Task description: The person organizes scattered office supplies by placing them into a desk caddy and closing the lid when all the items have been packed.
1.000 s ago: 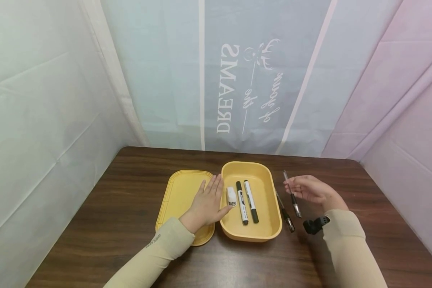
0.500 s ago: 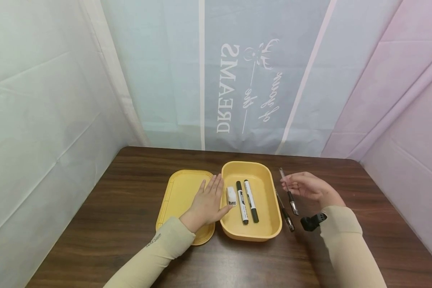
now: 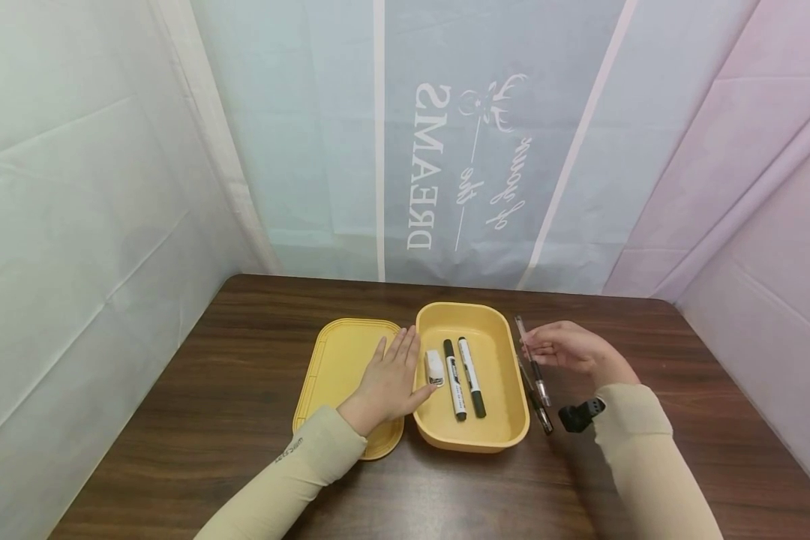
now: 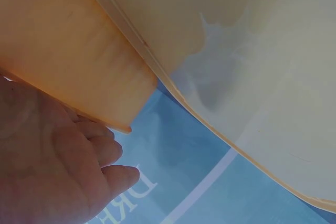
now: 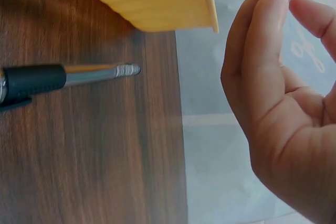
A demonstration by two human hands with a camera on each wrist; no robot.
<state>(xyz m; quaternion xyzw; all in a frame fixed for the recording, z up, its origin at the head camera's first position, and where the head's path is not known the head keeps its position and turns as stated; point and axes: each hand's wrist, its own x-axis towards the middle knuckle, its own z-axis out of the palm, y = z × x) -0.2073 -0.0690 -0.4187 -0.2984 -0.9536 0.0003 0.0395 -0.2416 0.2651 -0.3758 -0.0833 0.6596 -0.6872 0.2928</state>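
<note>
A yellow box (image 3: 493, 439) stands open on the dark wooden table (image 3: 229, 390); inside lie two markers (image 3: 463, 378) and a small white eraser (image 3: 434, 367). Its yellow lid (image 3: 337, 360) lies flat to the left. My left hand (image 3: 388, 382) rests flat on the lid, thumb against the box's left wall (image 4: 84, 61). My right hand (image 3: 570, 349) pinches a clear pen (image 3: 532, 361) just right of the box and above the table. A second pen (image 3: 537, 403) with a black grip (image 5: 58, 77) lies on the table beside the box.
Pale printed curtains hang close behind and on both sides of the table. A black wrist camera mount (image 3: 580, 414) sits on my right forearm. Bare tabletop stretches to the front and to the far right (image 3: 715, 420).
My right hand has carried the clear pen leftward, from over the open table to just beside the box's right rim. The left hand has stayed still.
</note>
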